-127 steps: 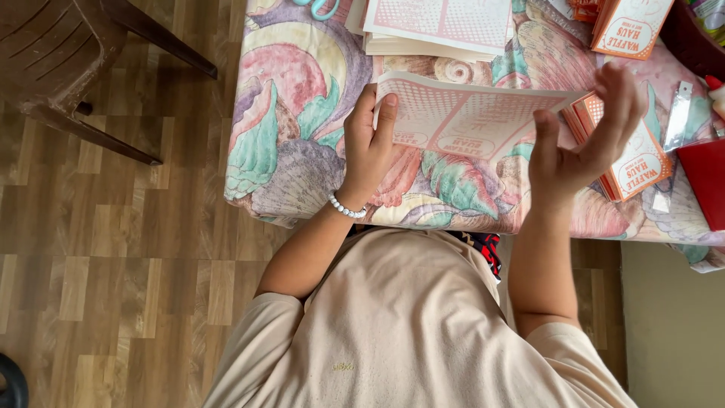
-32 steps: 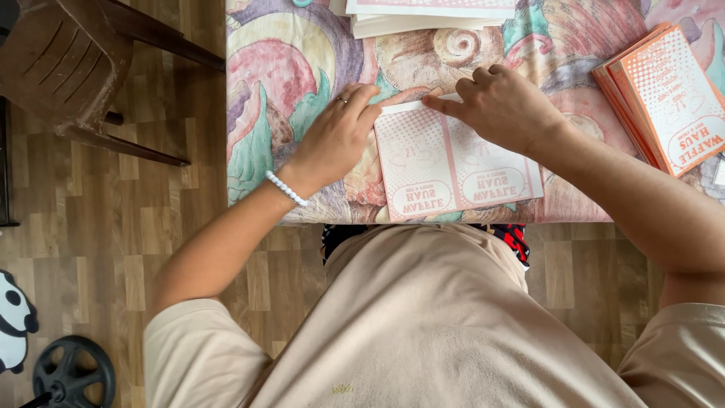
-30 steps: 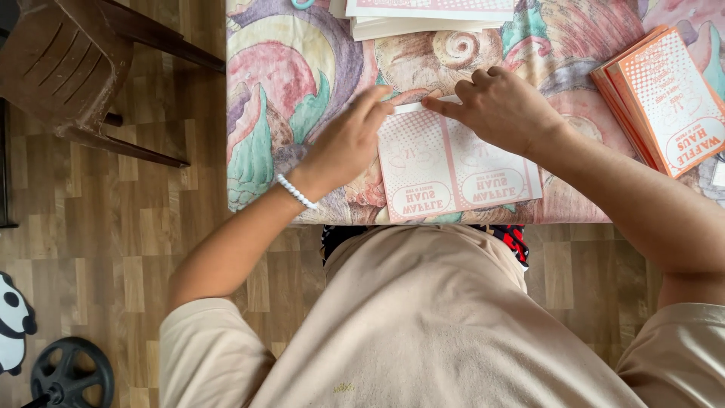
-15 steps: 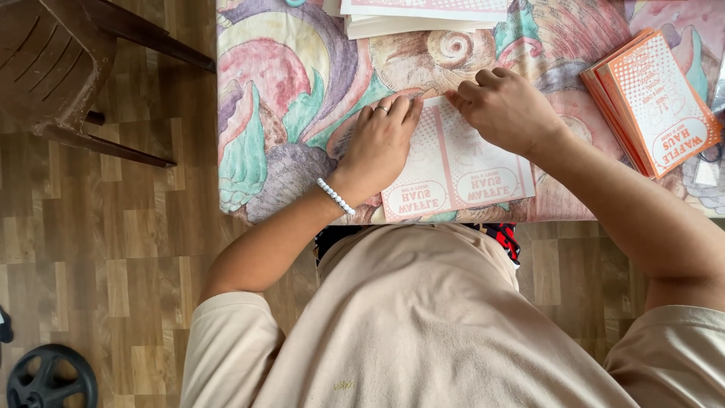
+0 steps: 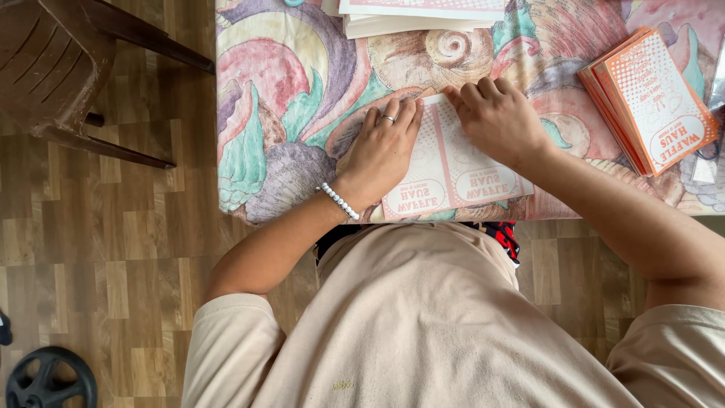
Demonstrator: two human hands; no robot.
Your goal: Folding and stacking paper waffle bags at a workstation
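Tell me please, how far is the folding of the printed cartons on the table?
Done, it seems: a stack of orange cartons lies at the right edge of the patterned tablecloth. In hand: one printed carton lies flat, the left hand and the right hand both pressing on it. Left, probably: a pile of flat sheets at the far edge.

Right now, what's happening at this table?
A person presses both hands flat on a pale pink printed cardboard sheet lying on the colourful shell-patterned tablecloth. The left hand covers its left panel, the right hand its upper right. A stack of orange folded cartons sits to the right; more flat sheets lie at the far edge.
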